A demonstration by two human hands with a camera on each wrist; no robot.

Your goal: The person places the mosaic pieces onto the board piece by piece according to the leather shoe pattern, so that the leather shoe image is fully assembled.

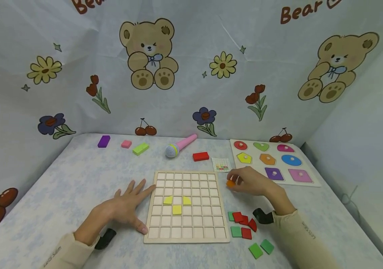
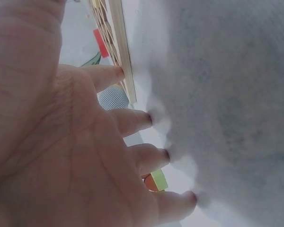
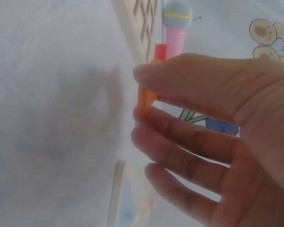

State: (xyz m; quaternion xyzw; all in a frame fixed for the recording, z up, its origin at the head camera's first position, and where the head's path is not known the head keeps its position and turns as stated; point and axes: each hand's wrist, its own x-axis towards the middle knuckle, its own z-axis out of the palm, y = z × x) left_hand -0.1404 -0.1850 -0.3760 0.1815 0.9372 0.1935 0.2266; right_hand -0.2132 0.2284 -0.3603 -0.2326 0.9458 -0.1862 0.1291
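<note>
A wooden grid board [image 1: 186, 204] lies in front of me with three yellow tiles [image 1: 177, 203] set near its middle. My left hand [image 1: 129, 203] lies flat on the cloth, fingers spread, its fingertips [image 2: 149, 118] pressing the table beside the board's left edge [image 2: 120, 47]. My right hand [image 1: 250, 180] hovers off the board's upper right corner and pinches a small orange tile [image 1: 230, 183] between thumb and fingers; the orange tile [image 3: 146, 100] shows edge-on in the right wrist view.
Red and green tiles [image 1: 245, 228] lie loose right of the board. A shape peg puzzle [image 1: 272, 161] and a small pattern card [image 1: 221, 164] sit at the back right. A pink toy microphone [image 1: 180, 145], red block [image 1: 200, 156], green [image 1: 140, 148], pink [image 1: 126, 144] and purple [image 1: 103, 141] blocks line the back.
</note>
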